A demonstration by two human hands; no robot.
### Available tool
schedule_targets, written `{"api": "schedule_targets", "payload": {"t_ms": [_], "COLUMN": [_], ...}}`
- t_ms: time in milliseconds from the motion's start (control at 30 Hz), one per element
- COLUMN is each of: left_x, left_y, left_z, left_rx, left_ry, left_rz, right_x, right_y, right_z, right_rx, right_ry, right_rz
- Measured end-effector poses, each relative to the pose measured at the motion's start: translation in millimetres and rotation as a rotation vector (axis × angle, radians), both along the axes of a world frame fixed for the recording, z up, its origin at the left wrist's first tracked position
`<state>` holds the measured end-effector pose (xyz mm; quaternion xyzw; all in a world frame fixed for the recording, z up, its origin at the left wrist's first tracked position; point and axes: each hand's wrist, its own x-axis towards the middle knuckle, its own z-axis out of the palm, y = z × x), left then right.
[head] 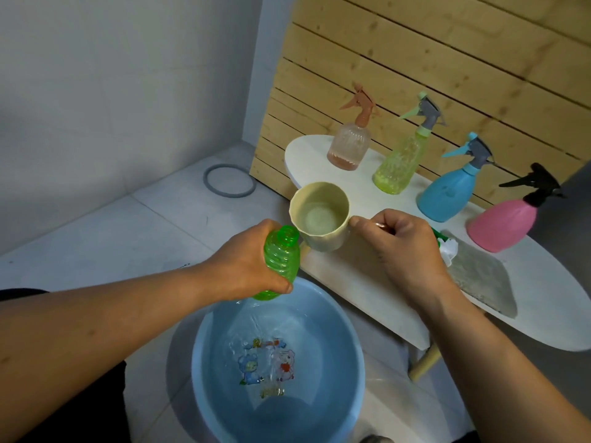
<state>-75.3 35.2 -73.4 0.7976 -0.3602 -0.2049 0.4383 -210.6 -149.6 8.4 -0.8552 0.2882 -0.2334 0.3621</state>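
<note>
Gripping a green bottle (281, 260) round its middle, the left hand (246, 266) holds it above a blue basin (326, 321). The bottle is tipped a little, with its open neck pointing up toward the cup. The right hand (403, 241) is closed too. Its fingers pinch the handle of a cream cup (319, 215), and the cup's side sits just beside the bottle's mouth. I can see a little water in the bottom of the cup.

I think this is the filling step: water goes from the cup into the bottle. The next move needs care. The bottle's mouth is small and the cup's rim is wide, so the right hand should tip the cup slowly, with its edge right over the hole. The left hand should keep the bottle steady. Any spill should drop into the basin below, which has water in it and cartoon animals on its bottom.

The bottle is see-through green plastic with rings round its body, and it has no top on. A green and white spray top (447, 247) lies on the white table (367, 282) just behind the right hand, next to a grey cloth (479, 276) — it may belong to this bottle. Farther back on the table stand four spray bottles: peach (349, 148), yellow (398, 167), blue (446, 193) and pink (502, 225).
</note>
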Motion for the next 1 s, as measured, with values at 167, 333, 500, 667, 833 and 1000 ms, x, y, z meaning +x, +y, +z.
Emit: {"api": "schedule_targets", "payload": {"t_ms": [167,333,500,667,833,1000], "left_x": [0,-1,-1,-2,-3,-2], "left_y": [-1,-4,-5,-4,-3,-3], "left_z": [-1,-2,-2,-2,-1,-2], "left_rx": [0.003,0.003,0.006,0.001,0.001,0.005], "left_ry": [-0.005,-0.018,-0.026,-0.020,-0.023,-0.022], "left_rz": [-0.009,-0.020,-0.029,-0.030,-0.030,-0.025], "right_x": [1,0,-1,-2,-2,-1], "right_y": [3,7,11,13,17,19], "right_z": [4,5,8,8,8,9], "right_rx": [-0.104,-0.153,-0.205,-0.257,-0.298,-0.358], "right_ry": [0.010,0.012,0.007,-0.016,-0.026,-0.031], "right_rz": [-0.004,-0.008,-0.007,0.000,0.009,0.010]}}
